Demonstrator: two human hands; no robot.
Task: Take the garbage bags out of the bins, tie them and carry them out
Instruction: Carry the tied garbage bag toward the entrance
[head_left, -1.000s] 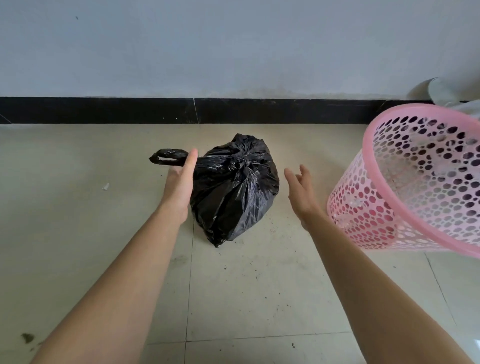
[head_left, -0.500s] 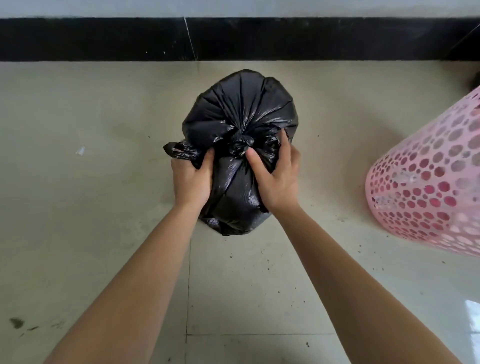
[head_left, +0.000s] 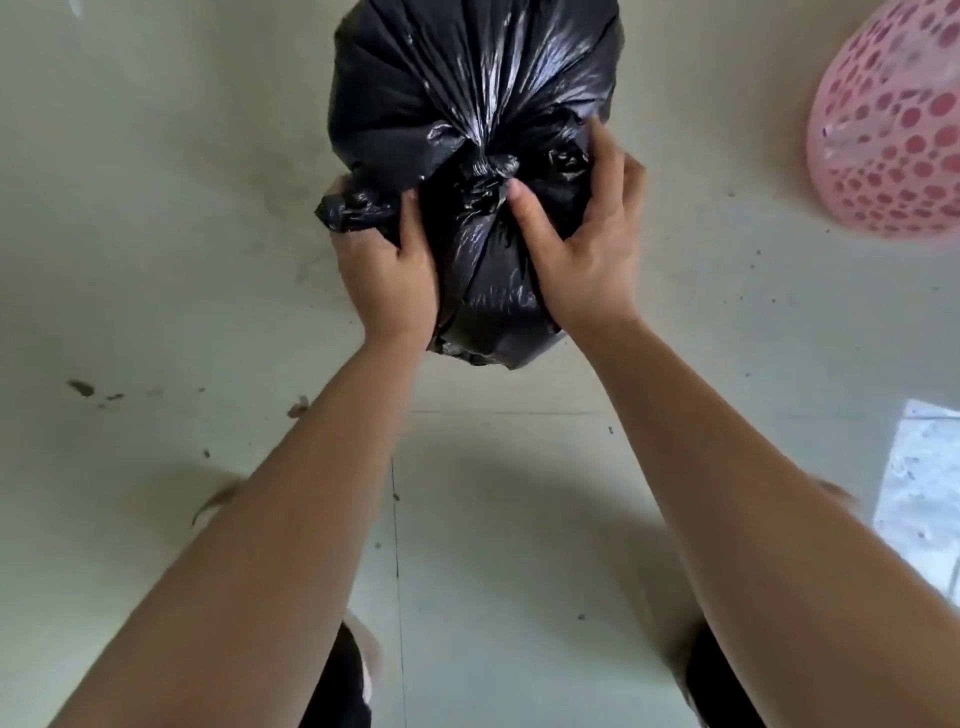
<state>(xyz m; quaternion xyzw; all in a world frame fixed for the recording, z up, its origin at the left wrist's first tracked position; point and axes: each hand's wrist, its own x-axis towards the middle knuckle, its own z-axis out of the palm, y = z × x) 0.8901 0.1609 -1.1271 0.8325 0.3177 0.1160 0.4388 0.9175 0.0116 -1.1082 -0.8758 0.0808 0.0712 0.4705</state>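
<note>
- Whereas a second ago the garbage bag (head_left: 467, 78) lay alone on the floor (head_left: 156, 270) with both hands hanging short of it, I now have it clutched from both sides, and it fills far more of my feed.
- It sits straight ahead of me, between the two forearms. I cannot tell whether its underside is still touching the floor or has come clear of it.
- The knot (head_left: 483, 171) is already made and faces up toward the camera, so I judge the tying finished for this bag, with carrying it out as the step in hand.
- Its long axis runs away from me: the fat, rounded body points to the far side and the narrower end points back at my wrists.
- The left grip (head_left: 384, 275) is curled tight round the loose tail (head_left: 353, 210) that sticks out of the bag's left flank.
- The right grip (head_left: 582, 260) wraps the right flank, thumb pressed in just beside the knot and fingers bent over the plastic.
- The pink bin (head_left: 893, 130) lies on its side well apart to the right, and it has slid toward the edge of my view since then.
</note>
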